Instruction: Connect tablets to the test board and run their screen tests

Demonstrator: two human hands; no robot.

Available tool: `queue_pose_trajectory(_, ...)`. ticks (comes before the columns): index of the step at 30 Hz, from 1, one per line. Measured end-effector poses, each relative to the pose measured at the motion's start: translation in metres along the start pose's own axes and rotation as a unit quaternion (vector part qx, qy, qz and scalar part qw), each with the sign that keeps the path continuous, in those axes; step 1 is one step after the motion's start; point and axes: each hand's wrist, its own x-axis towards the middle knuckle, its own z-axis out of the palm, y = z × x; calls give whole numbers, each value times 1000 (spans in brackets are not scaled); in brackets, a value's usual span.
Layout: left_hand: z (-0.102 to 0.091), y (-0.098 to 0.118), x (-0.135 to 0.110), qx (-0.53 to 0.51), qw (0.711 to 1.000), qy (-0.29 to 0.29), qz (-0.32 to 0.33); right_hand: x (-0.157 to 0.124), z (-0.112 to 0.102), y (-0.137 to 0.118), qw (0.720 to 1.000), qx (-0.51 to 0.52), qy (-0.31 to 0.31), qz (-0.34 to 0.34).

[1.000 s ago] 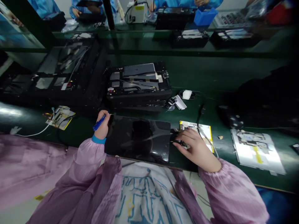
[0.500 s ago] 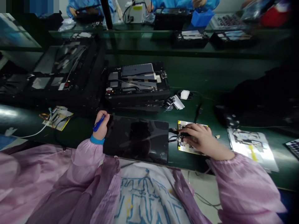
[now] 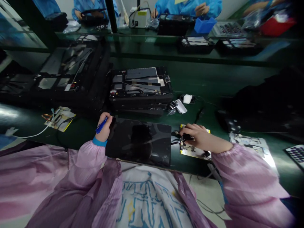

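Note:
A black tablet (image 3: 140, 141) lies screen-up on the green bench in front of me. My left hand (image 3: 104, 128) is closed round a blue pen (image 3: 101, 125) and rests against the tablet's upper left corner. My right hand (image 3: 200, 137) rests on a small yellow-edged circuit board (image 3: 193, 151) just right of the tablet. Its fingers pinch a small black connector (image 3: 184, 136) on a cable that runs toward the tablet's right edge.
Stacks of opened tablet chassis (image 3: 140, 87) in black trays stand behind the tablet and to the left (image 3: 61, 72). Another small board with a white cable (image 3: 58, 117) lies left. A silver panel (image 3: 251, 144) lies right. Other people in blue work across the bench (image 3: 187, 6).
My right hand has moved off the tablet's right edge onto the small board and closed on the black connector. My left hand has stayed at the tablet's corner with the pen.

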Motion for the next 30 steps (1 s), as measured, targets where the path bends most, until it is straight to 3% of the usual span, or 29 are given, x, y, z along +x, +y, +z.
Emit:
queue_pose_trajectory(4, -1, 3, -1, 14, 1000, -17, 6, 7, -3, -2, 999, -28, -32, 20)
queue_pose_trajectory(7, -2, 4, -1, 19, 1000, -20, 3, 7, -1, 0, 1000, -11, -8, 16)
queue_pose_trajectory(10, -3, 3, -2, 17, 1000, -26, 3, -3, 10, -1, 997, 19, 75, 15)
queue_pose_trajectory(15, -3, -1, -3, 4, 1000, -22, 4, -29, 41, -22, 957, -17, 259, 129)
queue_pose_trajectory(20, -3, -1, -2, 1, 1000, -27, -8, -30, 62, -49, 918, 37, 355, 171)
queue_pose_trajectory(30, -2, -2, -2, 7, 1000, -22, -7, -15, 63, -63, 891, 40, 371, 258)
